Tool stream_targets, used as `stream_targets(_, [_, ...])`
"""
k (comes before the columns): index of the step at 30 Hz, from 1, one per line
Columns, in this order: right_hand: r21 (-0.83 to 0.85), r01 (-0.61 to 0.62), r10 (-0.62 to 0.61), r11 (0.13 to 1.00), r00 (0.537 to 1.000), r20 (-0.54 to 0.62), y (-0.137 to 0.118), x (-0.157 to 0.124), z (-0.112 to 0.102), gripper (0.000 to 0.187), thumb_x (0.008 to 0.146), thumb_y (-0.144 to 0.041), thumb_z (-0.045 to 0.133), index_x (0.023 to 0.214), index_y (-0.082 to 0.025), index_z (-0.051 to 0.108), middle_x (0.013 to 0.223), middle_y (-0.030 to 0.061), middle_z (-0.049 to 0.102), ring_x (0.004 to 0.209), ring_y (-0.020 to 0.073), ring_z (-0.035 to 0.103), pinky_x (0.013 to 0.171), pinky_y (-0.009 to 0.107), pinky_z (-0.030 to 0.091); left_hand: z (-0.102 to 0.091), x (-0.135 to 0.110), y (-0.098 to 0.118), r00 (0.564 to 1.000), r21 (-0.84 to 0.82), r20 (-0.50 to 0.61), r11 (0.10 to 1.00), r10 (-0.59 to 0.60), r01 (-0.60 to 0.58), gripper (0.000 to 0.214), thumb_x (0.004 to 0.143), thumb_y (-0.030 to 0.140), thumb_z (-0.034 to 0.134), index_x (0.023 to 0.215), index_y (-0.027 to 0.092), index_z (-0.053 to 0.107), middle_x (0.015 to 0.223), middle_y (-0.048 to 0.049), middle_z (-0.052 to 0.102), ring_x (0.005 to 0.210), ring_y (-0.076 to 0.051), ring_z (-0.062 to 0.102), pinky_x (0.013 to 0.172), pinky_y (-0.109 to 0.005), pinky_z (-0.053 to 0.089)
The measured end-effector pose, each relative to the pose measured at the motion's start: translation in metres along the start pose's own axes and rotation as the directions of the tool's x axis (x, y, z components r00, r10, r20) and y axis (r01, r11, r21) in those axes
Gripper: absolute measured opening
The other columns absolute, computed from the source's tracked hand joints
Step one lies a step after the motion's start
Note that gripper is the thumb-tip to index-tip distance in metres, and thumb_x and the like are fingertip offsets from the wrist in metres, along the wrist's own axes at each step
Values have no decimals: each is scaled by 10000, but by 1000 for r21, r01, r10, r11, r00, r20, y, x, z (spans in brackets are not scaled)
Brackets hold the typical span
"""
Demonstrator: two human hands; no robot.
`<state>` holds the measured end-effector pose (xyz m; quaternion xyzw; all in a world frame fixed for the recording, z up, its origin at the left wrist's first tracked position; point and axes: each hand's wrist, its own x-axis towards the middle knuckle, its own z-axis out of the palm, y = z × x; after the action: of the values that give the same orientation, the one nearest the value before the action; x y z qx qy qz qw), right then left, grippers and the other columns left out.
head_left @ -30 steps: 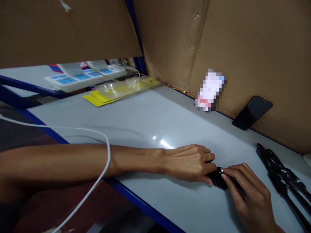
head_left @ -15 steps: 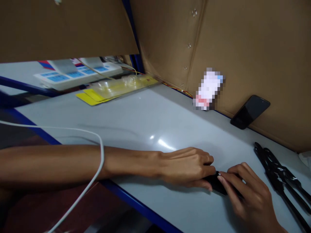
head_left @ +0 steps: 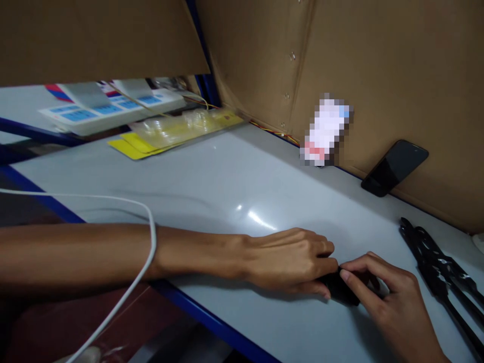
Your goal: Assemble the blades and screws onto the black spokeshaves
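Two hands meet over one black part (head_left: 342, 293) lying near the front edge of the white table (head_left: 227, 191). As I read it from my remote seat, the left hand (head_left: 291, 259) curls its fingers down on the part to pin it flat, while the right hand (head_left: 389, 297) pinches its near end between thumb and forefinger. One phone (head_left: 395, 167) leans on the cardboard wall (head_left: 378, 65), likely propped to keep its screen in sight. Black tools (head_left: 442, 267) lie within the right hand's reach; I cannot count them apart. One white cable (head_left: 149, 252) drapes over the left forearm. Yellow packs (head_left: 170, 133) sit stacked at the far corner.
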<state>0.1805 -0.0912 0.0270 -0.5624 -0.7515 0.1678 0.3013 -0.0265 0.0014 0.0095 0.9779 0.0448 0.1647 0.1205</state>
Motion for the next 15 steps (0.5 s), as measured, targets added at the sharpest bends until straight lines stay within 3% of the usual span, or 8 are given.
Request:
stream_targets(6, [13, -5, 5, 1000, 1000, -4, 1, 2, -1, 201, 919, -225, 628, 722, -246, 663, 677, -28, 614, 646, 142, 564, 579, 273, 429, -2, 0, 2, 1000, 11, 8, 1000, -6, 6, 258, 944, 388, 699, 875, 147, 639, 827, -46, 617, 688, -164, 547, 635, -319, 481])
stream_targets(12, [120, -132, 116, 984, 984, 133, 11, 8, -6, 241, 910, -291, 655, 678, -227, 644, 654, -22, 601, 597, 143, 550, 529, 282, 409, -3, -1, 1, 1000, 2, 11, 1000, -2, 2, 252, 960, 385, 675, 866, 156, 634, 820, -37, 607, 670, -163, 528, 614, -309, 464])
stream_targets(15, [26, -16, 14, 1000, 997, 76, 11, 4, -5, 251, 946, -244, 610, 699, -216, 583, 694, -14, 578, 658, 144, 538, 579, 284, 417, -3, -1, 1, 1000, 4, 24, 1000, -7, 7, 254, 970, 385, 660, 870, 153, 635, 823, -41, 607, 679, -166, 533, 630, -307, 469])
